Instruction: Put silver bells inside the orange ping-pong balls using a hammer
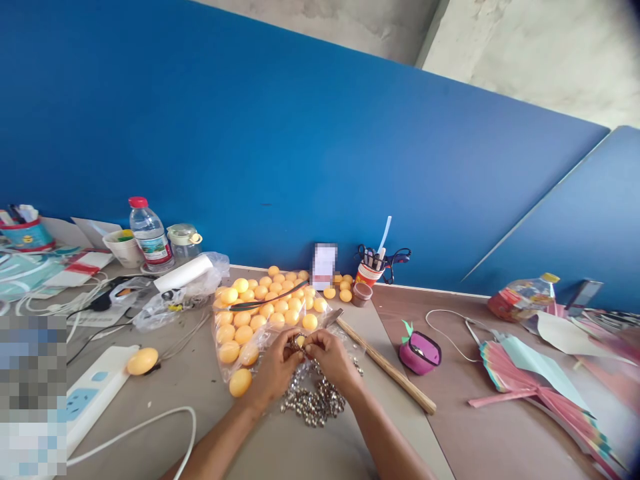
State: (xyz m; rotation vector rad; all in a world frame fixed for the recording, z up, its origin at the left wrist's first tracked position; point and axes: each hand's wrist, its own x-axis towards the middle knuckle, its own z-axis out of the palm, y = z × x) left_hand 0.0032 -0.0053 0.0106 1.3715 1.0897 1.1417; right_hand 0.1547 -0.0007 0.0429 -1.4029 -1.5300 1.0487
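Note:
My left hand (277, 369) and my right hand (334, 362) meet over the desk, fingers pinched together. Between the fingertips is a small pale-yellow thing (301, 341) with dark, shiny bits around it; fingers cover most of it, so its kind is unclear. Right below lies a heap of small silvery beads or bells (316, 400), some on a clear plastic bag. Behind the hands, a clear bag full of orange balls (257, 323) lies on the desk, with a dark strap across it. One loose orange ball (241, 383) rests by my left wrist.
A wooden-handled hammer (387, 365) slants to the right of my right hand. Farther right are a purple pouch (420, 352) and a pink fan (543, 387). At left are a power strip (95, 393) and a bottle (150, 237). A cup of scissors (369, 272) stands behind.

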